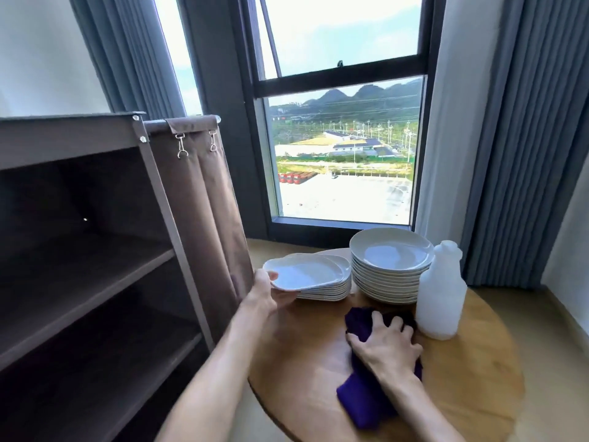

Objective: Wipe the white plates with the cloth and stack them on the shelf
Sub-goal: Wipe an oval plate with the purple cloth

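Holding the top white plate [306,275] by its near-left rim, the left hand [263,293] has its grip closed on it, just above the flat stack [325,293]. The right hand [387,344] rests spread-fingered, grip slack, on the purple cloth [363,400] lying on the worktop [478,393]. Plate lies left and beyond the cloth; the shelf [95,282] stands further left, nearer the left hand.
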A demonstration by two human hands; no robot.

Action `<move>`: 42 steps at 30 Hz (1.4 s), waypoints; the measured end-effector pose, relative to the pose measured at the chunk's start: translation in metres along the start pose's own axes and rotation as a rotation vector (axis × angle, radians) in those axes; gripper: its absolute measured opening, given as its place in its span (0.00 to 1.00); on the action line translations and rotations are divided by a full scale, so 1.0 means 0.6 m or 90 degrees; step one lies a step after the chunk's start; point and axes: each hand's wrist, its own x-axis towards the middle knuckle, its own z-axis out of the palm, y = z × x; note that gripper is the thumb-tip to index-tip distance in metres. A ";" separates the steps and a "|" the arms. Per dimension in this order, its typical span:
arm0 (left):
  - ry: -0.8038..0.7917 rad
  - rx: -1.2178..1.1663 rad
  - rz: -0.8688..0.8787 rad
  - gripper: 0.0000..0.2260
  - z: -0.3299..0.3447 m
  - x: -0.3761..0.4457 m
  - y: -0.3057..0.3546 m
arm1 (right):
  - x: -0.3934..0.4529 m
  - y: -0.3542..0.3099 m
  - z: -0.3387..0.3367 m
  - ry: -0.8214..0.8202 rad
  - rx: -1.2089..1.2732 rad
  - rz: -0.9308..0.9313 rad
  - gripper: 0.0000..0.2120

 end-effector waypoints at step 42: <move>-0.071 0.019 0.279 0.14 0.008 -0.150 -0.096 | 0.045 -0.138 -0.168 0.145 0.439 -0.114 0.13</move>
